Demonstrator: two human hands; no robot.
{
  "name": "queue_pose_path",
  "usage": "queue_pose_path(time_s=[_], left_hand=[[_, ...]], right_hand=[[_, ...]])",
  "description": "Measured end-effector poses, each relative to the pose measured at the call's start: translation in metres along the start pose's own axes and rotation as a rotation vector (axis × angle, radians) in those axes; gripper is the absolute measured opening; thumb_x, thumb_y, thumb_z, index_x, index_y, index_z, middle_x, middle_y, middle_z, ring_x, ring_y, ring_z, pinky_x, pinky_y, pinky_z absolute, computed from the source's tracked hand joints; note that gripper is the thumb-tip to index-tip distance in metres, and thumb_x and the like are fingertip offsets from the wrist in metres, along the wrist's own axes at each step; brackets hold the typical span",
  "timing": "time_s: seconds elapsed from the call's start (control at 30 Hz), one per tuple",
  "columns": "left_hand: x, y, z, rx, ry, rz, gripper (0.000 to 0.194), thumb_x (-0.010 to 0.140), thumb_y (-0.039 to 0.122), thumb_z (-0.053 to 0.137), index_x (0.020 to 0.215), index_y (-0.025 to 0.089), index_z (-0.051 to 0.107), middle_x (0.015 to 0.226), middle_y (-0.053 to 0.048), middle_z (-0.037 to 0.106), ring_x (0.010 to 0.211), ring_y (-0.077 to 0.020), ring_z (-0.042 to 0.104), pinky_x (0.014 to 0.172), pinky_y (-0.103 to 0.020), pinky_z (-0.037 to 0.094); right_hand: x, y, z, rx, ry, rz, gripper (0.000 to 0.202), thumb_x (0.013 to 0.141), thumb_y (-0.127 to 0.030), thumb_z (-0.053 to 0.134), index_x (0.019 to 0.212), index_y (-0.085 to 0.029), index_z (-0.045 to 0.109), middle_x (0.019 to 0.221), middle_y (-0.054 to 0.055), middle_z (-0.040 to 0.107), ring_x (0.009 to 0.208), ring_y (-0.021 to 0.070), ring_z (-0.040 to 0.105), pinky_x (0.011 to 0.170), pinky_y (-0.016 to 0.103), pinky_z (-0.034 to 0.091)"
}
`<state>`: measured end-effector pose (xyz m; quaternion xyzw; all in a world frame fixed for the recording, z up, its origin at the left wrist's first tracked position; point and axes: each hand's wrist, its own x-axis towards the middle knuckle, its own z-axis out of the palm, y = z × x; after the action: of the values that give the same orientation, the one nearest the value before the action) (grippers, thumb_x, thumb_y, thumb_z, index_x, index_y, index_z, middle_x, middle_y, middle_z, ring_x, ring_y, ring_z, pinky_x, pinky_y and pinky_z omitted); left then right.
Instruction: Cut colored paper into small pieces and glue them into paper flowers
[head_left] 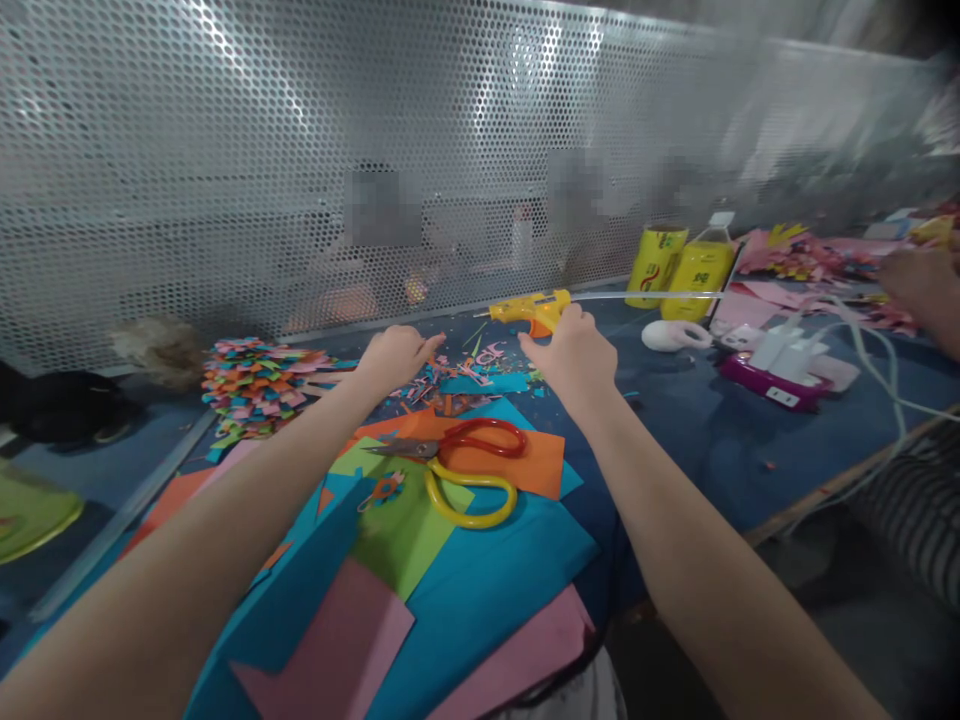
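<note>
My right hand point(577, 358) is at the back end of a yellow hot glue gun point(517, 308) with an orange trigger, its fingers around the handle, partly hidden. A clear glue stick point(645, 295) runs out behind the gun, and its nozzle points left. My left hand point(394, 358) hovers palm down over paper scraps point(487, 360), thumb stretched to the right; its other fingers are mostly hidden, and nothing shows in it. Nearer me, scissors point(435, 450) with one red and one yellow handle lie on sheets of orange, green, blue and pink paper point(495, 570).
Left of my left hand lies a bundle of fringed coloured paper point(255, 390). A perforated metal panel point(262, 170) borders the table's back. At right are a yellow can point(656, 265), a yellow bottle point(697, 275), a white mouse-shaped object point(667, 336), a purple power strip point(776, 383) and another person's hand point(922, 290).
</note>
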<state>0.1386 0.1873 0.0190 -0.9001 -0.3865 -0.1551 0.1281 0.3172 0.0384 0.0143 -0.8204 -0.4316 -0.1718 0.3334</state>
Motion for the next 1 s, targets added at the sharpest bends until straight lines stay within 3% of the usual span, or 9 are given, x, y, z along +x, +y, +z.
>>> queue_pose_path(time_s=[0.2,0.47,0.63,0.73,0.87,1.0], left_hand=[[-0.003,0.006,-0.006,-0.026,0.014,-0.013,0.025,0.078,0.029,0.053,0.09,0.02,0.072,0.094,-0.006,0.07,0.093,-0.0224,0.059,0.083,-0.029,0.043],[-0.001,0.007,-0.006,-0.052,0.026,-0.096,0.033,0.079,0.025,0.051,0.107,0.016,0.067,0.101,-0.007,0.069,0.095,-0.0217,0.06,0.084,-0.027,0.042],[0.0,0.001,0.002,-0.027,0.005,-0.169,0.04,0.088,0.029,0.035,0.107,0.009,0.064,0.095,-0.014,0.069,0.094,-0.0261,0.06,0.082,-0.033,0.043],[-0.005,-0.004,0.008,0.004,0.006,-0.193,0.044,0.082,0.026,0.046,0.122,0.008,0.052,0.105,-0.018,0.065,0.103,-0.0301,0.055,0.085,-0.039,0.041],[-0.01,-0.009,0.007,0.005,-0.009,-0.141,0.032,0.082,0.023,0.045,0.105,0.014,0.065,0.111,-0.015,0.062,0.113,-0.032,0.047,0.093,-0.046,0.035],[-0.007,-0.009,-0.001,-0.064,-0.028,-0.096,0.03,0.08,0.018,0.045,0.096,0.013,0.07,0.111,-0.013,0.064,0.112,-0.0291,0.049,0.096,-0.041,0.035]], right_hand=[[0.0,0.0,-0.002,0.016,-0.007,0.012,0.051,0.074,-0.048,0.057,0.103,-0.007,0.05,0.095,0.016,0.06,0.076,0.0257,0.062,0.059,0.035,0.047],[0.001,0.0,-0.004,0.025,-0.043,0.028,0.053,0.075,-0.049,0.056,0.105,-0.006,0.049,0.097,0.017,0.058,0.077,0.0256,0.061,0.06,0.036,0.048],[0.001,0.0,-0.004,0.028,-0.055,0.034,0.051,0.076,-0.048,0.055,0.105,-0.007,0.049,0.098,0.017,0.058,0.078,0.0248,0.061,0.061,0.035,0.047],[0.001,0.0,-0.004,0.034,-0.05,0.027,0.051,0.075,-0.048,0.055,0.104,-0.007,0.05,0.097,0.016,0.058,0.078,0.0256,0.061,0.06,0.036,0.047],[0.001,0.0,-0.003,0.037,-0.047,0.016,0.052,0.075,-0.048,0.056,0.104,-0.006,0.05,0.096,0.017,0.058,0.075,0.0247,0.06,0.059,0.035,0.047],[0.001,0.0,-0.003,0.049,-0.042,0.018,0.051,0.074,-0.048,0.057,0.103,-0.007,0.051,0.095,0.017,0.059,0.075,0.0247,0.06,0.059,0.035,0.047]])
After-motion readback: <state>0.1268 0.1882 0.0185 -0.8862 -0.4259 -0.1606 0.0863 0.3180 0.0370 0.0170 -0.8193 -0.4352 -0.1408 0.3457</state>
